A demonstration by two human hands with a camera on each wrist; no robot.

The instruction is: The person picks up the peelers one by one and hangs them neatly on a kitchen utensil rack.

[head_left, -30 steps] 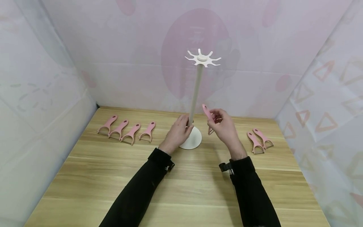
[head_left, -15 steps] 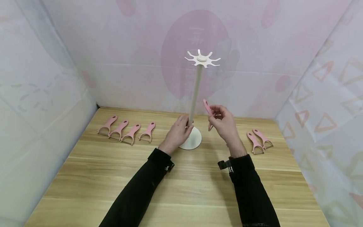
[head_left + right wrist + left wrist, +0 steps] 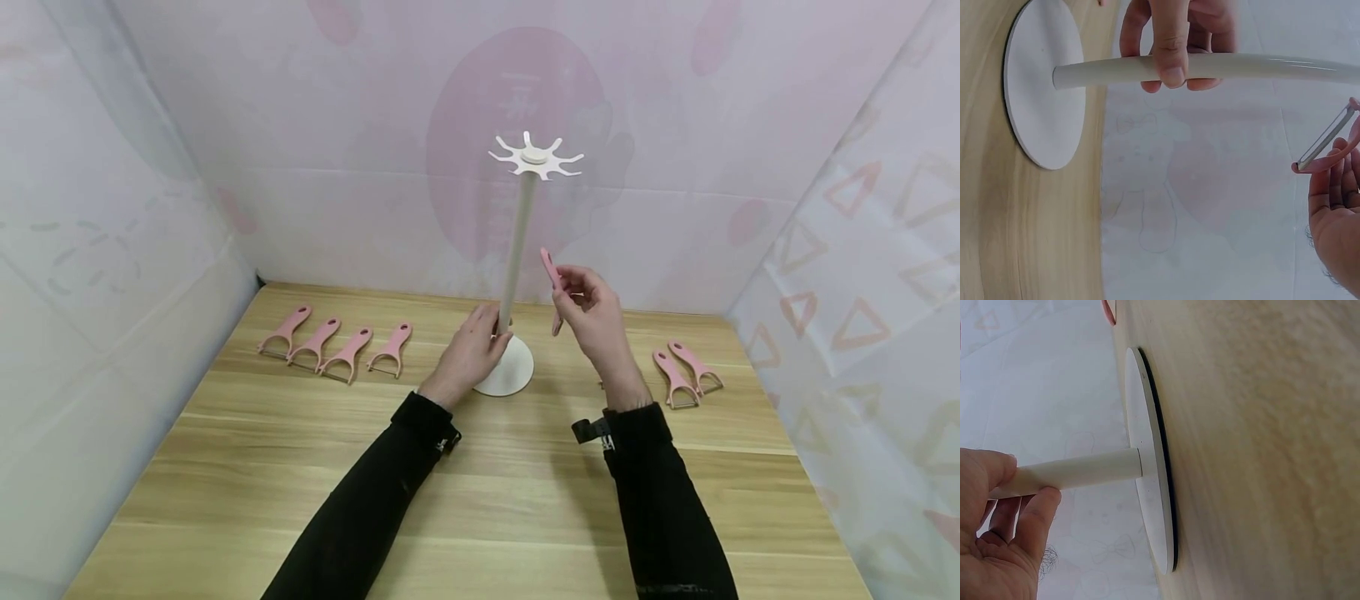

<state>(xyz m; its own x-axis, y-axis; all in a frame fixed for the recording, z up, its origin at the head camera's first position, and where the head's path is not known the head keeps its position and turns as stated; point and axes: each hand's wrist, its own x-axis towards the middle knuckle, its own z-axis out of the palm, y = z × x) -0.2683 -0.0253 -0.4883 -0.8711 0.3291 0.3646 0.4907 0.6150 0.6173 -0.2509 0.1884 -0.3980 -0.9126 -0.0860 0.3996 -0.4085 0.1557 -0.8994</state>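
Note:
A white stand has a round base (image 3: 517, 373), a slim upright pole (image 3: 520, 242) and a ring of prongs (image 3: 534, 156) on top. My left hand (image 3: 467, 354) grips the pole low down, just over the base, with thumb and fingers round it in the right wrist view. To the right of the pole, my right hand (image 3: 596, 321) pinches a pink peeler (image 3: 550, 267) by its handle, raised off the table. Its holed handle end points up and its blade end down. In the right wrist view the peeler's metal blade (image 3: 1329, 139) shows beyond the fingers.
Several pink peelers (image 3: 345, 354) lie in a row on the left of the wooden table (image 3: 480, 517). Two more peelers (image 3: 693, 364) lie on the right, beyond my right wrist. Patterned fabric walls (image 3: 360, 217) enclose the back and sides.
My right hand has risen a little with the peeler, moving up beside the pole. The left hand and the stand have stayed in place.

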